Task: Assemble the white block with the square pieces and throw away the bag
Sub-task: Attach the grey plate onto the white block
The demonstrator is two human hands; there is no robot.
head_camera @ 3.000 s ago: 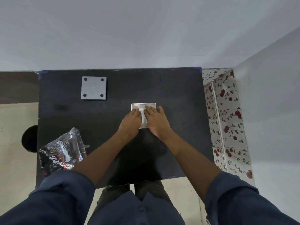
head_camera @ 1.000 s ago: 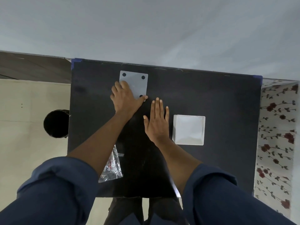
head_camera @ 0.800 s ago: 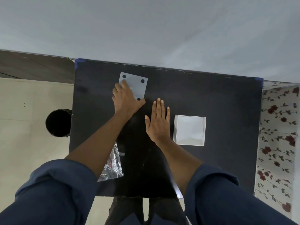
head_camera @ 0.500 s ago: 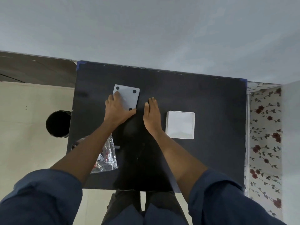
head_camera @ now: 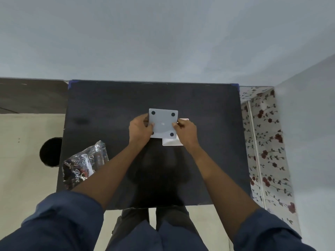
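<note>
One crinkled bag point(head_camera: 85, 164) lies at the near left of the black table point(head_camera: 208, 160). Farther in, mid-table, two hands grip one square plate point(head_camera: 163, 124) with dark corner dots: left hand point(head_camera: 140, 130) pinching its left edge, right hand point(head_camera: 186, 131) its right. One white block point(head_camera: 172, 142) sits partly under it.

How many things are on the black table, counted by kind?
Square plate with holes: 1
White block: 1
Bag: 1
Total: 3
</note>
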